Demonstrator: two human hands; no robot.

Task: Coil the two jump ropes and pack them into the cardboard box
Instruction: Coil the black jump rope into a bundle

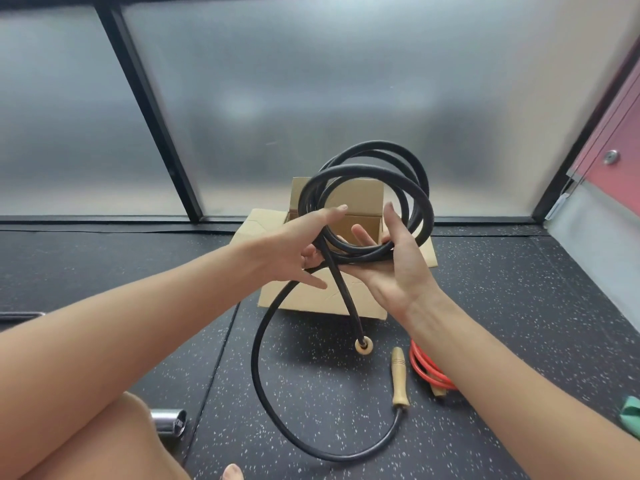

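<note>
- At the left bottom edge a chrome cylinder (169, 423) shows only its end; the person's leg hides the rest, so I cannot say what it is.
- The left hand (299, 252) has its grip spread, fingers fanned over the near side of the coil; whether the inner fingers hook the cord is hidden behind it.
- The black jump rope (363, 202) is partly coiled: several loops are held upright in the air in front of the open cardboard box (322, 296), which sits on the speckled floor near the frosted glass wall.
- A long slack loop hangs to the floor, one wooden handle (400, 382) lying there, the other handle end (363, 347) dangling just above it.
- The right hand (394, 268) cradles the bottom of the coil, palm up, grip loosely open with fingers threaded through the loops.
- Judged step: finishing the first coil; next, gather the slack into further loops, then lower the bundle into the box.
- The orange jump rope (427, 370) lies bunched on the floor, partly behind the right forearm.
- A green object (630, 414) is cut off at the right edge.
</note>
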